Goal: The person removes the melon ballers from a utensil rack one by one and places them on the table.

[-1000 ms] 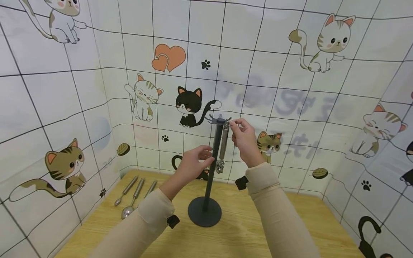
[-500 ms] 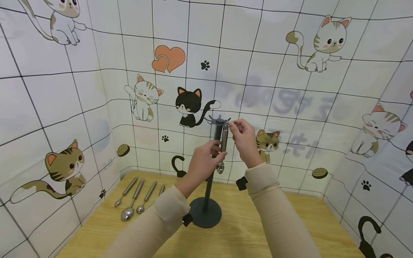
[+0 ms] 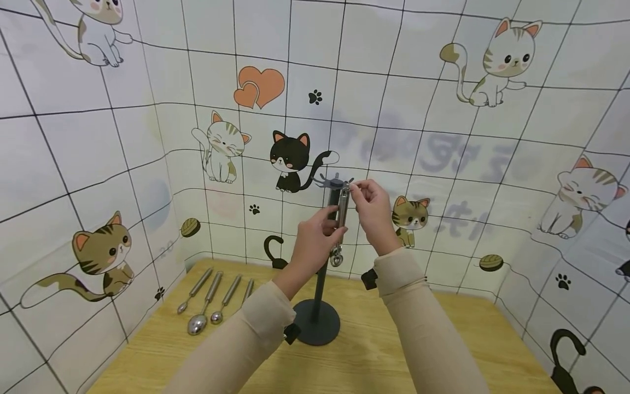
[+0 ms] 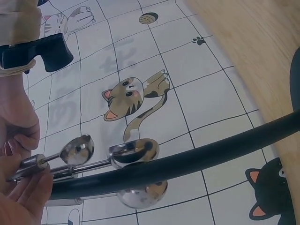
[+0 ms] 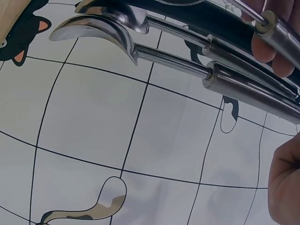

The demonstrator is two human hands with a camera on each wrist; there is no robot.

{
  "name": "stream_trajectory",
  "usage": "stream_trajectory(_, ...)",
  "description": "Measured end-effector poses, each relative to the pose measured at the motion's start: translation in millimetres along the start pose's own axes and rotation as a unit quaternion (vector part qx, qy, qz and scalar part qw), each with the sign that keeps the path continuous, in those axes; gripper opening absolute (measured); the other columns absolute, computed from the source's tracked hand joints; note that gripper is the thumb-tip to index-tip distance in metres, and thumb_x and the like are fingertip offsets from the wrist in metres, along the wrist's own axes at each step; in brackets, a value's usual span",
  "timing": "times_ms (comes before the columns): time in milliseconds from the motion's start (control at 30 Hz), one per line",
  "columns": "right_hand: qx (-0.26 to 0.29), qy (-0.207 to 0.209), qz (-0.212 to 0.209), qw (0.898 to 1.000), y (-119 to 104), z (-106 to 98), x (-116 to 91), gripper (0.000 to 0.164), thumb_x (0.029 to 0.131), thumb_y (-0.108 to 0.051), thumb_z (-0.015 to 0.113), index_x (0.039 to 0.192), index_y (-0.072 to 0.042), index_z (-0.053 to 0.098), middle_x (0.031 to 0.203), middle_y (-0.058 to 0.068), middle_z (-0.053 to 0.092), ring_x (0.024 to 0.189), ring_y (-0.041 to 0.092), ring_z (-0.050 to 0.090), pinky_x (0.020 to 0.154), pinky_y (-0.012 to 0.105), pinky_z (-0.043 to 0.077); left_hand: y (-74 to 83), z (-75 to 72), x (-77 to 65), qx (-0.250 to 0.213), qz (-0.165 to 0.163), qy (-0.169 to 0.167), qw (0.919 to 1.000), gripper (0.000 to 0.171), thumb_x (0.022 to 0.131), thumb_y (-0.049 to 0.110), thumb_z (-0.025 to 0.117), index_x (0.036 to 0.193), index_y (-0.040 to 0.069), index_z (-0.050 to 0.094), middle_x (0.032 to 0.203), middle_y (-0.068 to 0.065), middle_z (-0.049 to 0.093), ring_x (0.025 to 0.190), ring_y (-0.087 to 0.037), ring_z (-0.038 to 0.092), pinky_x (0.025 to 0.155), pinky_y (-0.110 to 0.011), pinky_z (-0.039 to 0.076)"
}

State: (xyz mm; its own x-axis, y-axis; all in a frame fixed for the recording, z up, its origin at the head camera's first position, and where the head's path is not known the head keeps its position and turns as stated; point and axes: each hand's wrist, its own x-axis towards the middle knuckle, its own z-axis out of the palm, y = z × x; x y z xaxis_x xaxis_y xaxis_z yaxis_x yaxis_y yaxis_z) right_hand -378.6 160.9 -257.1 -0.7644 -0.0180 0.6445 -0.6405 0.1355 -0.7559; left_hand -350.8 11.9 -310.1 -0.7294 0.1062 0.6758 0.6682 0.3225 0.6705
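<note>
Pinched the top end of the hanging spoon (image 3: 342, 213) between thumb and fingers (image 3: 356, 190) of the right hand (image 3: 375, 212), right at the ring of hooks (image 3: 336, 181) crowning the stand (image 3: 319, 273). Judged this high grip as a way to guide the handle's small end at a hook, since the spoon hung straight down beside the pole, bowl lowest.

Wrapped the left hand (image 3: 312, 243) round the stand's pole about midway up, fingers curled and clamped, fingertips just against the spoon's handle. Probably braced so to keep the slim stand from tipping or turning, and to stop the spoon swinging. From the wrist views, saw more than one steel bowl dangling close along the black pole; could not tell exactly how many.

Left the stand's round base flat on the bench (image 3: 443, 339), near the middle. Kept the loose spoons (image 3: 213, 300) in a row on the bench to the left, well apart from the base, handles pointing toward the back wall, within easy reach of the left hand.
</note>
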Motion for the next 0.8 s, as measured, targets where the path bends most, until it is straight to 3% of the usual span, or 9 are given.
stream_trajectory(400,-0.004,0.003,0.000,1.000,0,0,0,0.025,0.104,-0.029,0.060,0.111,-0.005,0.064,0.069,-0.001,0.042,0.058,0.014,0.034,0.052,0.027,0.032,-0.7,-9.2,-2.6,-0.070,0.001,-0.018,0.9974,0.048,0.092,0.011,0.076,0.139,0.009,0.062,0.099,-0.006,0.077,0.084,-0.015,0.074,0.066,-0.028,0.059)
stream_trajectory(600,-0.033,0.009,-0.033,0.999,2,3,-1,0.025,0.104,-0.029,0.060,0.111,-0.005,0.065,0.067,0.000,0.039,0.053,0.015,0.028,0.050,0.029,0.029,5.3,-12.9,-2.8,-0.095,-0.021,-0.039,0.9945,0.057,0.092,0.009,0.076,0.145,0.010,0.056,0.103,-0.007,0.074,0.089,-0.016,0.073,0.066,-0.029,0.060)
stream_trajectory(800,-0.057,0.019,-0.056,0.997,4,6,-3,0.026,0.104,-0.029,0.060,0.111,-0.005,0.066,0.065,0.000,0.038,0.051,0.016,0.027,0.048,0.029,0.028,7.3,-16.8,-4.2,-0.072,-0.011,-0.044,0.9964,0.056,0.092,0.008,0.076,0.145,0.010,0.056,0.103,-0.006,0.071,0.089,-0.016,0.072,0.067,-0.029,0.059)
